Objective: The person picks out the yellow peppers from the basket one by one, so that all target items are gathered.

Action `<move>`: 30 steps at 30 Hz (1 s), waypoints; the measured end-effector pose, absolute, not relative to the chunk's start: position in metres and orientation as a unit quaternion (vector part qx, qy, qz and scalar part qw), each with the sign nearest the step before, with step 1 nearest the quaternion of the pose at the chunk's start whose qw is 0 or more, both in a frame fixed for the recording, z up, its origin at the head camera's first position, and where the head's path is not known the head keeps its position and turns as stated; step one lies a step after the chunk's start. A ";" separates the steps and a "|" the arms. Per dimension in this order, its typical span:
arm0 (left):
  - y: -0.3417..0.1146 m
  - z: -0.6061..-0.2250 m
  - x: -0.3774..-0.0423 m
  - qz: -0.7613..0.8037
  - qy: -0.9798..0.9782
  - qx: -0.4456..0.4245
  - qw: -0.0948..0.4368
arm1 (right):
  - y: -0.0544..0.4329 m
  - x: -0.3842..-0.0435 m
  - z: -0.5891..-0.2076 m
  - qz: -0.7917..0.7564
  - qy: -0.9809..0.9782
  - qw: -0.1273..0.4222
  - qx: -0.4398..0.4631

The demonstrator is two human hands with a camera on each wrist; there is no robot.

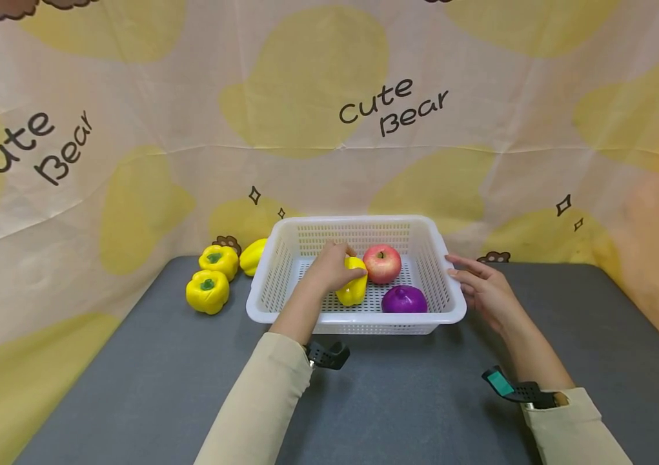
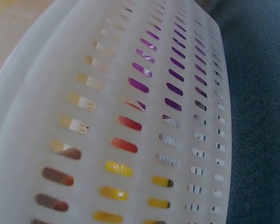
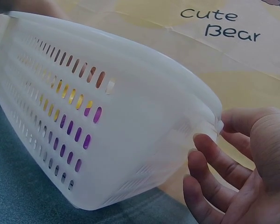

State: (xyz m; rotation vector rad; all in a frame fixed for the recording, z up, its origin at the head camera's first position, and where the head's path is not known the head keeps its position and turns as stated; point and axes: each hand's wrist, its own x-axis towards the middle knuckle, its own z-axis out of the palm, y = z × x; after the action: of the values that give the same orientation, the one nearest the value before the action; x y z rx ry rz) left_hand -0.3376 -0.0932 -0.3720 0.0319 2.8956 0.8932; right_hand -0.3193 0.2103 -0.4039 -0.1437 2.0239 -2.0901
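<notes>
A white plastic basket (image 1: pixel 358 319) with slotted walls stands on the table. Reaching in over its near rim, my left hand (image 1: pixel 329 265) grips a yellow bell pepper (image 1: pixel 352 294) by its upper part. Right of that pepper are a red apple (image 1: pixel 383 263) and a purple onion (image 1: pixel 404 299), both inside the basket. My right hand (image 1: pixel 493 297) holds the basket's right rim with its fingertips; in the right wrist view its fingers (image 3: pixel 221 158) bend beside the end wall. The left wrist view shows the basket's wall (image 2: pixel 149 112), with yellow, red and purple through the slots; the left hand is mostly hidden there.
Two yellow bell peppers (image 1: pixel 207 292) sit on the table left of the basket. Another yellow pepper (image 1: pixel 252 256) lies close by the basket's left end, partly covered by it. A printed cloth (image 1: pixel 306 97) hangs behind the grey table (image 1: pixel 399 387).
</notes>
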 end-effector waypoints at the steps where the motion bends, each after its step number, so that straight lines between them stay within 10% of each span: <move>1: -0.093 -0.372 -0.337 0.296 0.953 0.006 0.058 | 0.210 -0.319 -0.404 -0.713 0.690 0.115 -0.049; 30: -0.094 -0.370 -0.336 0.323 0.944 0.011 0.066 | 0.210 -0.320 -0.404 -0.712 0.691 0.118 -0.043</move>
State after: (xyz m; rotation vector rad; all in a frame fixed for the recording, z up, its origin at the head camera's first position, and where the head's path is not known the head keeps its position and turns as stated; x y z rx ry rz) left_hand -0.3362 -0.0943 -0.3701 0.0347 2.8474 0.9731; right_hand -0.3197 0.2105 -0.4040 -0.1270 2.0217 -2.0822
